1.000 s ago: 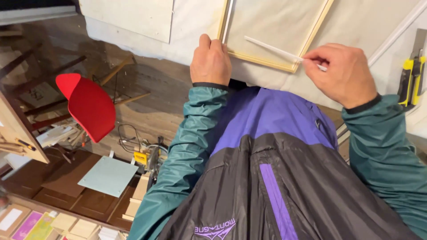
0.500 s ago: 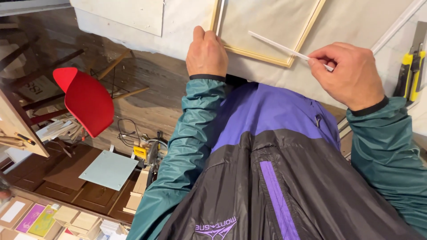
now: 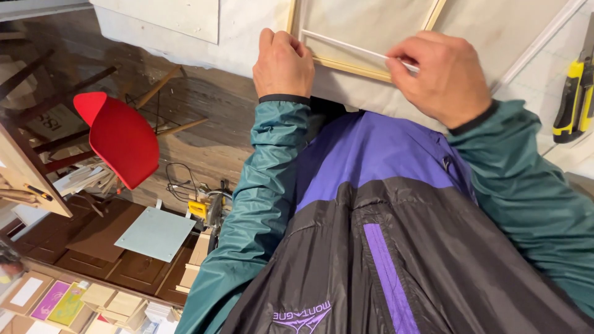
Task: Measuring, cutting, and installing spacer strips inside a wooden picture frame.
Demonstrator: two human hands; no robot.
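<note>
Left hand [image 3: 283, 62] presses wooden frame [image 3: 352, 65]; right hand [image 3: 442, 77] pinches thin white strip [image 3: 346, 44].

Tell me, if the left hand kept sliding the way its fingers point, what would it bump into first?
The left hand already rests on the wooden frame. Sliding further up, its fingers would probably meet the thin white strip lying across the frame, though depth is hard to judge.

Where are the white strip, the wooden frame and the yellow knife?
white strip [image 3: 343, 44], head view, mid-length.
wooden frame [image 3: 349, 66], head view, bottom rail.
yellow knife [image 3: 572, 96], head view, handle.
</note>
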